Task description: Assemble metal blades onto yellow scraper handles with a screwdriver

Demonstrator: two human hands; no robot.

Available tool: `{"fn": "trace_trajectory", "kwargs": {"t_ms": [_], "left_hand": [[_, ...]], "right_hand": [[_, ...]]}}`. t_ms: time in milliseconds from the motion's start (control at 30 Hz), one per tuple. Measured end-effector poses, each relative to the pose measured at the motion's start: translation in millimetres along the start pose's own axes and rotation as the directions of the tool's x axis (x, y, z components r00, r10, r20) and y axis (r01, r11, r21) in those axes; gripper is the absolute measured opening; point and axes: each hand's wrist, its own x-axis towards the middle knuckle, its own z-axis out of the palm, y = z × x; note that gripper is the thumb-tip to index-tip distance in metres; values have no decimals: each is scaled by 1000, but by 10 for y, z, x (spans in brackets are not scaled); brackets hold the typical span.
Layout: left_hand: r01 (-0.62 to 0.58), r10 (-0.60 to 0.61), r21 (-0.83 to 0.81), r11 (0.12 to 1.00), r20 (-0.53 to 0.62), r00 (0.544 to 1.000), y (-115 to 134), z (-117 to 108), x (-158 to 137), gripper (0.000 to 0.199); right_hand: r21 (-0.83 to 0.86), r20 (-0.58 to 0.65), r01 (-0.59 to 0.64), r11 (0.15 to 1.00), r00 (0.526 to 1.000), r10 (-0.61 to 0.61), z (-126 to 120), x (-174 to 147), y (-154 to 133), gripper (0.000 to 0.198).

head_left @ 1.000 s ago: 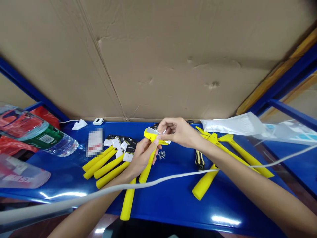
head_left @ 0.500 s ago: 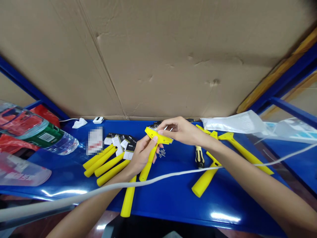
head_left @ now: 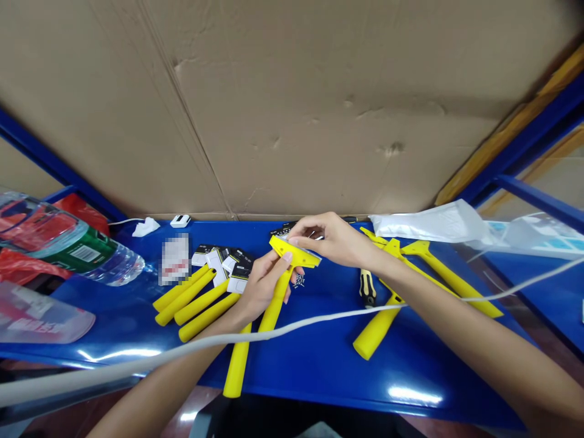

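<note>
My left hand point(head_left: 262, 286) is closed around the neck of a yellow scraper point(head_left: 274, 304), its thumb flat on the head. The scraper tilts, head up and handle toward me. At the head's upper edge, where a thin grey metal strip shows, my right hand point(head_left: 328, 240) has thumb and fingers pinched. Those fingertips partly hide what they touch. Small screws point(head_left: 298, 280) lie in a pile just behind the scraper. Left of my hand are several yellow handles point(head_left: 201, 303) and black-and-white blade packs point(head_left: 239, 277). Another yellow handle point(head_left: 236, 371) lies near the front edge.
Right of my hands lie a screwdriver point(head_left: 367, 287) and more yellow scrapers point(head_left: 378, 331). A white plastic bag point(head_left: 429, 222) rests behind them. A large water bottle point(head_left: 91, 249) and a clear plastic cup point(head_left: 45, 316) are at left. A white cable point(head_left: 319, 319) crosses the foreground.
The scraper head has turned slightly, so more of its grey metal edge shows. Both hands keep nearly the same place and hold.
</note>
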Motion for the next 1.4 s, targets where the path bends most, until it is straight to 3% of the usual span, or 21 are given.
{"fn": "trace_trajectory", "kwargs": {"t_ms": [367, 533, 1400], "left_hand": [[9, -10, -82, 997, -9, 1000, -49, -20, 18, 43], [-13, 11, -70, 997, -28, 1000, -65, -37, 15, 43], [28, -28, -41, 999, 0, 1000, -1, 0, -6, 49]], "right_hand": [[-48, -23, 17, 999, 1000, -18, 20, -9, -27, 23], [-77, 2, -30, 997, 1000, 30, -38, -11, -13, 26], [-86, -11, -56, 995, 998, 55, -5, -13, -68, 38]]}}
